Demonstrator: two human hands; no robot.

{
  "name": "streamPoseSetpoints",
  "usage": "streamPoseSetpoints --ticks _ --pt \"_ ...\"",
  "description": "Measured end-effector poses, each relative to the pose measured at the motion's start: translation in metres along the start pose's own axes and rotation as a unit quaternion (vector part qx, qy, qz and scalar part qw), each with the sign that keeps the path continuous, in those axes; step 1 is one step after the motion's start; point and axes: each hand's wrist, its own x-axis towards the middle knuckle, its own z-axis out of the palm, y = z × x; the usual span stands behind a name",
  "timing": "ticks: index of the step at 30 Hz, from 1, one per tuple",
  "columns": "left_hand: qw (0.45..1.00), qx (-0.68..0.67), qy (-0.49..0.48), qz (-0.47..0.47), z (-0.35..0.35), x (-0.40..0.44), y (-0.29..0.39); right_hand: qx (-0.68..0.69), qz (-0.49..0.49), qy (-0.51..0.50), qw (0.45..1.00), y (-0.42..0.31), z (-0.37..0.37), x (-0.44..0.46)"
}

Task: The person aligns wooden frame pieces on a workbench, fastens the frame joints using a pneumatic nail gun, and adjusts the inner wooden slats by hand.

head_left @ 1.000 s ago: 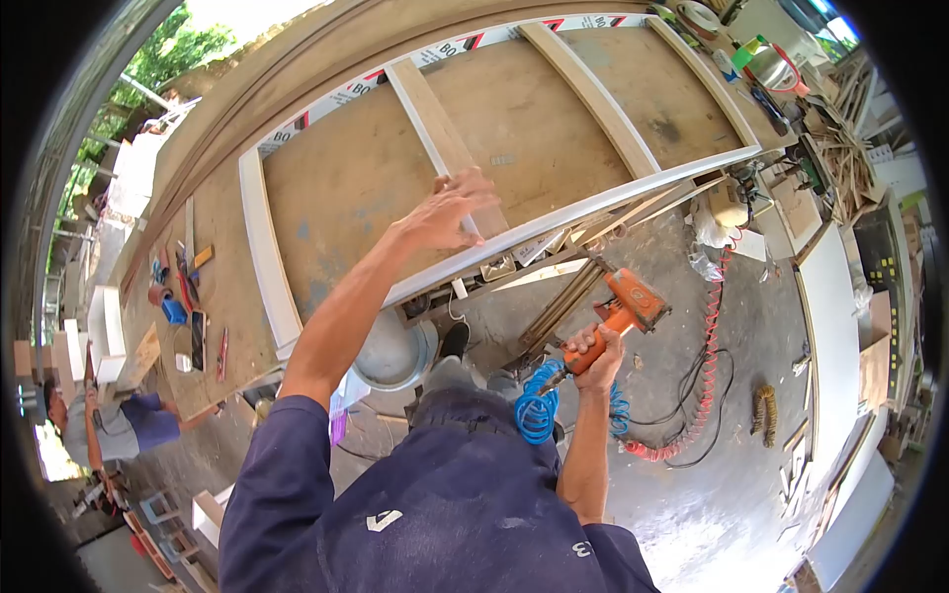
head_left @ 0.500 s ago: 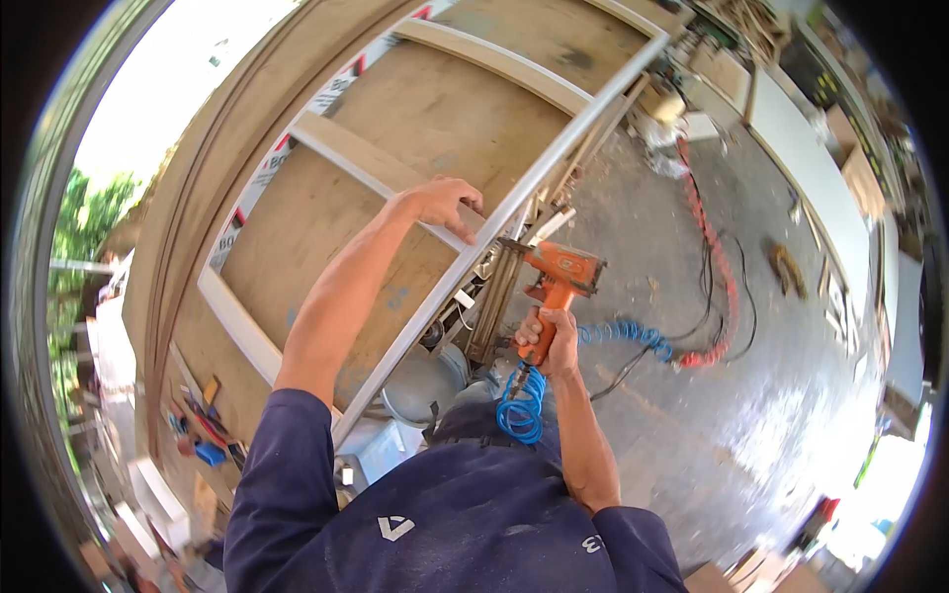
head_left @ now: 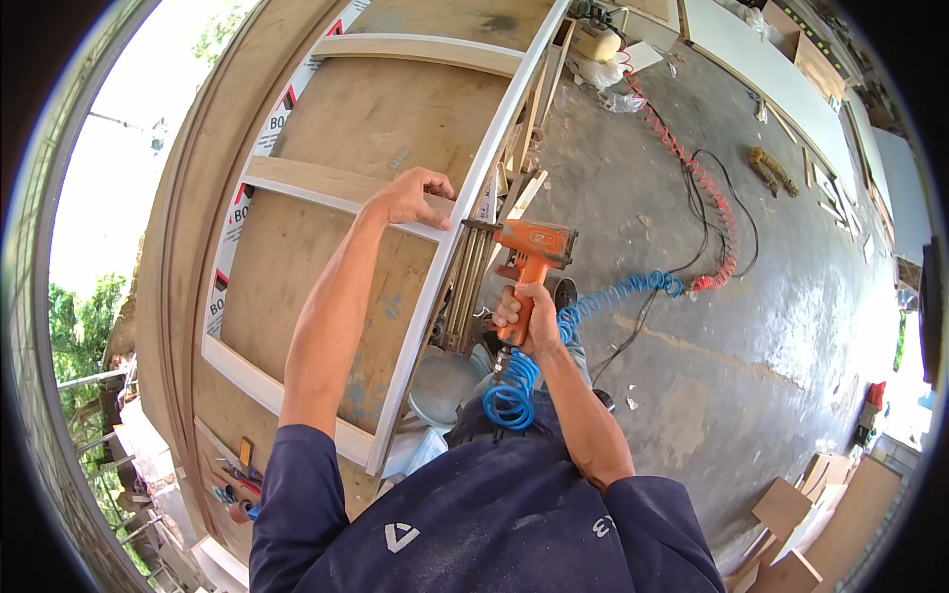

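An orange pneumatic nail gun is in my right hand, fingers wrapped round its handle. Its nose points left at the outer side of the long white rail and appears to meet it beside a crosspiece joint. A coiled blue air hose hangs from the handle's base. My left hand lies over the end of the wooden crosspiece, close to the rail, with thumb and fingers apart and bent. The ladder-like frame rests on a large wooden board.
Hand tools lie on the board's lower left. A red coiled hose and black cables cross the concrete floor. A bucket stands under the table edge. Wood offcuts lean at the lower right.
The view has shifted, so the frame and both hands sit further left. The nail gun's nose stays at the same joint, and my left hand remains on the crosspiece.
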Motion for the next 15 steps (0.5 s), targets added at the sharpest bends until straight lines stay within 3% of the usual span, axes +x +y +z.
streamPoseSetpoints --ticks 15 --pt "0.995 -0.089 0.015 -0.032 0.0054 0.0019 0.0012 0.032 -0.015 0.023 0.999 -0.0025 0.0096 0.0077"
